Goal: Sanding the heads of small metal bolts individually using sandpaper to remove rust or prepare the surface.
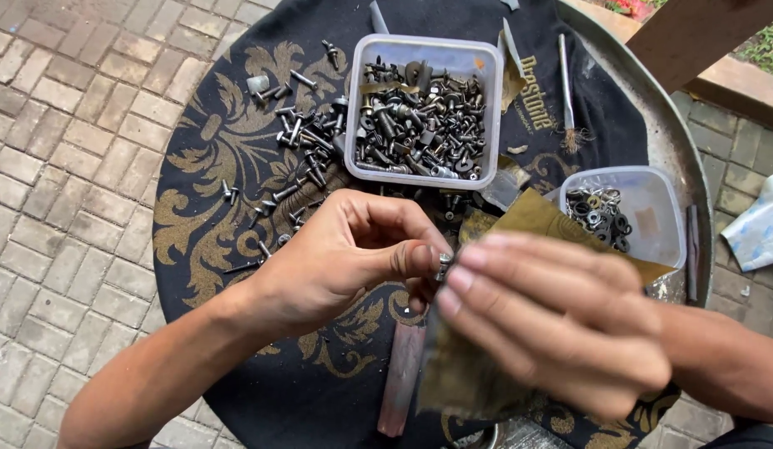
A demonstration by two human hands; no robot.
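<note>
Bolt and abrasive sheet meet just below the large clear tub of mixed screws and nuts, over the black patterned cloth that covers the round metal bench. The left hand is closed narrowly on the small bolt, pinching it between thumb and fingertips. The right hand holds the worn, brownish sheet, fingers spread flat over its back and pressing it against the bolt.

The bolt appears to stand roughly upright, its long axis running toward and away from the large tub, with one end tucked into the left fingers; which end is the head cannot be told, since the fingers and the blurred right hand hide most of it.

Judged from this view, the rubbing would go best with the pinch kept firm near one end, so the free length stays exposed to the sheet. Rolling the bolt between thumb and finger would bring every side round. The sheet should wrap the shank rather than skim it.

Loose bolts lie scattered on the cloth left of the large tub. A smaller tub with washers sits to its lower right.
</note>
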